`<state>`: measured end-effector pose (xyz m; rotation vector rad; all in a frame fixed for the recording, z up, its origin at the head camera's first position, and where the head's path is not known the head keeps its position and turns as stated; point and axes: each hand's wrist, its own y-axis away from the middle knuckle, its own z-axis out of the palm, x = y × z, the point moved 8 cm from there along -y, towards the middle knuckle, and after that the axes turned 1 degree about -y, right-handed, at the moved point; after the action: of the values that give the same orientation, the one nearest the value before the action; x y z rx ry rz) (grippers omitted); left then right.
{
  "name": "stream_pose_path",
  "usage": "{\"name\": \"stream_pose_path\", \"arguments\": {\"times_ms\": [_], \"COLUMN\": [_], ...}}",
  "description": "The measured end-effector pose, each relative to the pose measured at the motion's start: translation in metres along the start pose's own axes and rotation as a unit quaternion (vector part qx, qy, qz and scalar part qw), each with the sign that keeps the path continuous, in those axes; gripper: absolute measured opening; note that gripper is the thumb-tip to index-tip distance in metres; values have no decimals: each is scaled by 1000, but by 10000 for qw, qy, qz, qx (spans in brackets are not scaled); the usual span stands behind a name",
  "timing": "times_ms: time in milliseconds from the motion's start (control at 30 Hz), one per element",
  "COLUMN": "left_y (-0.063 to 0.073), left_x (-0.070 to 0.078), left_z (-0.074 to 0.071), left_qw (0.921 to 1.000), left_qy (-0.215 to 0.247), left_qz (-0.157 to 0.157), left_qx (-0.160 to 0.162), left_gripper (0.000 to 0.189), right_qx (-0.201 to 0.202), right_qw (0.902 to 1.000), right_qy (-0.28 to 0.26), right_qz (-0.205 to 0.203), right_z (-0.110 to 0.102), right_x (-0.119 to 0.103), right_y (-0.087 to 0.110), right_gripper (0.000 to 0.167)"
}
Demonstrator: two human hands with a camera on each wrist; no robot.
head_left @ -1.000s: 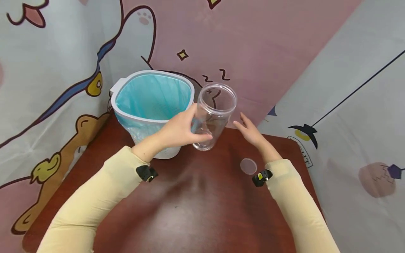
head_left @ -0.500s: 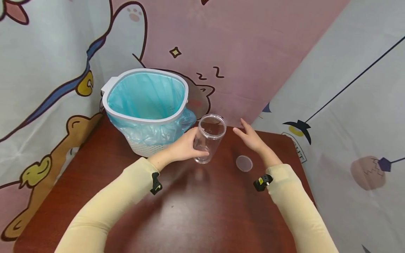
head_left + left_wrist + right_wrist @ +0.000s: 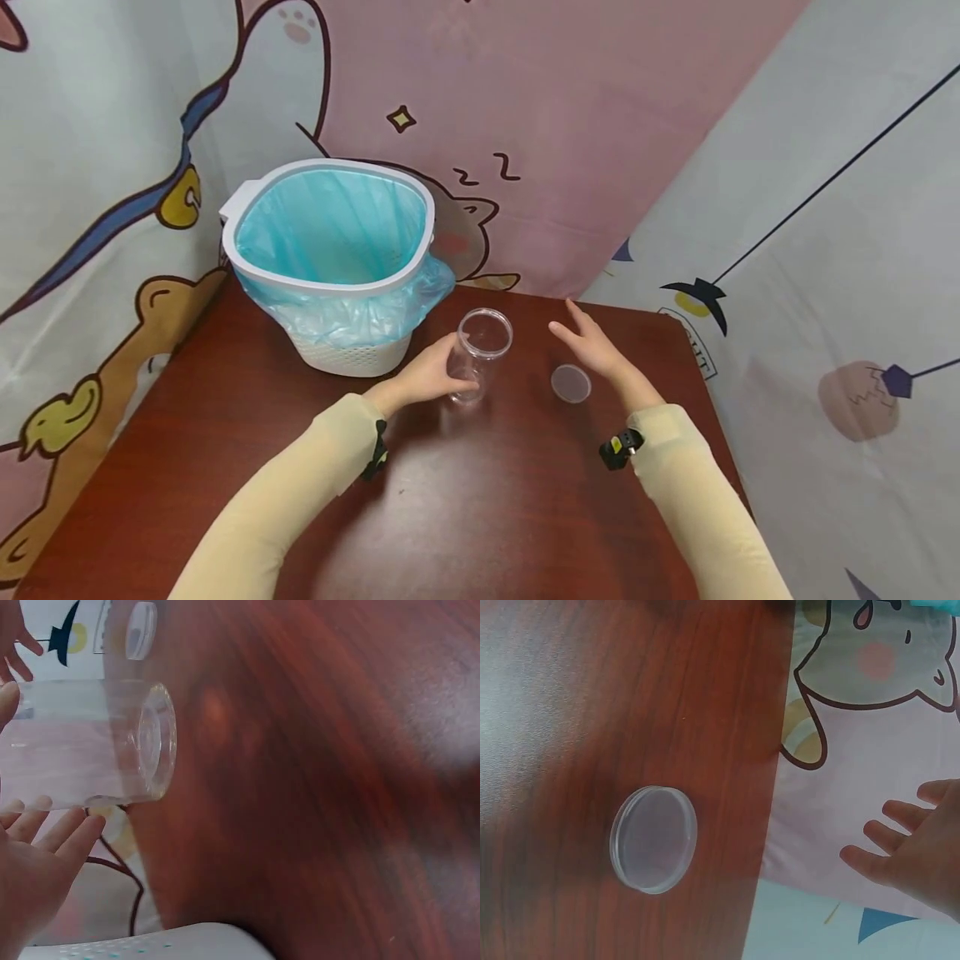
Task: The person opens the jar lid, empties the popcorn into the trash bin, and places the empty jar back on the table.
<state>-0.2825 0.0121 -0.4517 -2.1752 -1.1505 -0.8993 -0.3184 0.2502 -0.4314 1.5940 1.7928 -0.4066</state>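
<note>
A clear plastic jar [image 3: 483, 354] without a lid stands mouth up near the middle of the table. My left hand [image 3: 422, 377] grips its left side, thumb in front and fingers behind. In the left wrist view the jar's round base [image 3: 156, 742] is close to the wood; whether it touches cannot be told. A clear round lid [image 3: 571, 383] lies flat on the table to the right of the jar, plain also in the right wrist view. Above and beyond the lid my right hand [image 3: 596, 346] hovers with fingers spread, holding nothing.
At the back left stands a white perforated bin [image 3: 348, 354] lined with a blue bag [image 3: 330, 225]. The brown table [image 3: 457, 508] ends at a cartoon-print curtain [image 3: 570, 125] behind and on both sides.
My left hand has lowered the jar from beside the bin's rim down to the table, or just above it. The right hand stays near the lid. The head view has shifted slightly.
</note>
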Motion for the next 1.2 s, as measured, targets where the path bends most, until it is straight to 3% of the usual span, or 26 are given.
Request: {"name": "stream_pose_path", "arguments": {"times_ms": [267,467,733,867,1033,1200], "left_y": [1,4,9,12,17,26], "left_x": [-23,-32,-37,-38,-46,-46], "left_z": [17,28,31,34,31,28], "left_qw": [9989,9978,9961,9970,9962,9945], "left_qy": [411,582,699,516,-53,-418], "left_qz": [-218,-325,-325,-245,-634,-886], "left_qx": [64,25,428,519,600,362], "left_gripper": [74,76,73,67,72,87], "right_qx": [-36,-18,-72,-120,-113,-114], "right_qw": [10000,9999,9998,9997,9997,9997], "right_qy": [-63,-122,-137,-163,-153,-138], "right_qz": [65,110,86,136,180,134], "right_z": [3,3,8,12,16,16], "right_x": [5,7,8,11,15,16], "right_y": [6,10,12,14,17,17], "right_gripper": [77,78,80,81,79,79]}}
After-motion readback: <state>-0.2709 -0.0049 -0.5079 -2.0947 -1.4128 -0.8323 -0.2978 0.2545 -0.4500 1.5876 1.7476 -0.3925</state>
